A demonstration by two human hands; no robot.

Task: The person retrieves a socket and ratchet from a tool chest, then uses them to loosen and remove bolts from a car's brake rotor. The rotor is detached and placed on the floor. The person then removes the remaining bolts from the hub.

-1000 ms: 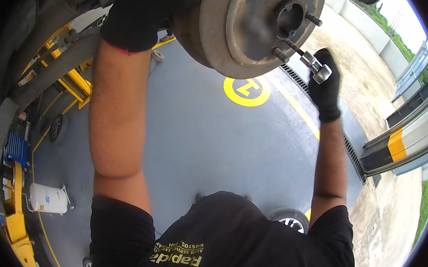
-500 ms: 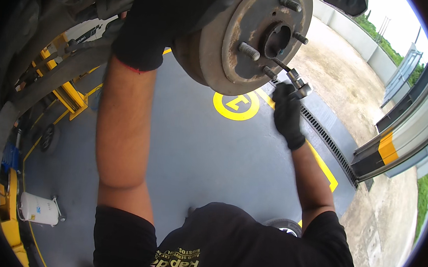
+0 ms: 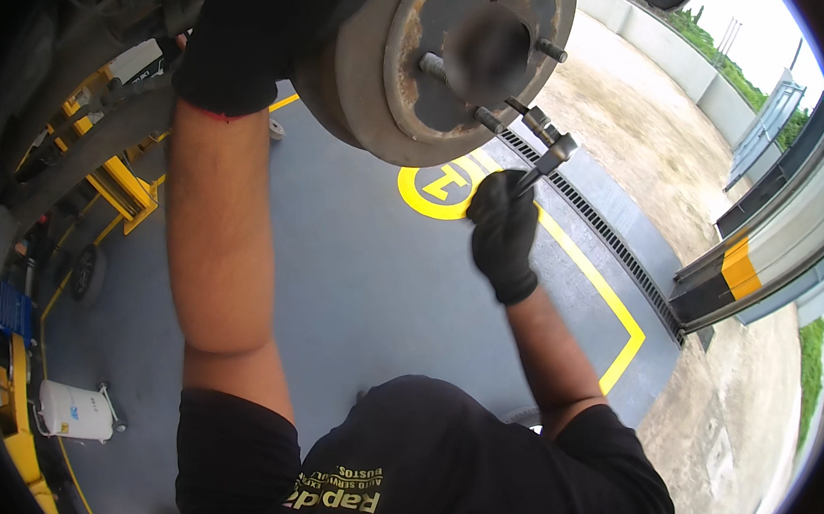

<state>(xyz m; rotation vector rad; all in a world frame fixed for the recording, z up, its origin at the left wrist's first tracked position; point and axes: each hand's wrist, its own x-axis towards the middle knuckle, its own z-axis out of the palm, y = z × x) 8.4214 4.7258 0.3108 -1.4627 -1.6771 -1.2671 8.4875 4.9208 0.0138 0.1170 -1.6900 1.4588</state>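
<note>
A rusty brake drum (image 3: 395,84) with several wheel studs hangs overhead at the top centre. My left hand (image 3: 255,36), in a black glove, reaches up and rests against the drum's back edge on the left. My right hand (image 3: 505,230), also gloved in black, grips the handle of a ratchet wrench (image 3: 545,161). The wrench's socket (image 3: 534,120) points at the lower right stud (image 3: 487,119), close to its tip; I cannot tell whether it is seated on it.
Below lies a grey floor with a yellow circle marking (image 3: 436,187) and a yellow line (image 3: 610,299). A drain grate (image 3: 614,242) runs beside it. Yellow lift arms (image 3: 121,189) stand at left, a white wheeled container (image 3: 72,410) at lower left, a sliding gate (image 3: 766,253) at right.
The drum now fills more of the view. My right hand with the wrench has drawn down and away from the studs on the drum's right side. My left arm stays raised.
</note>
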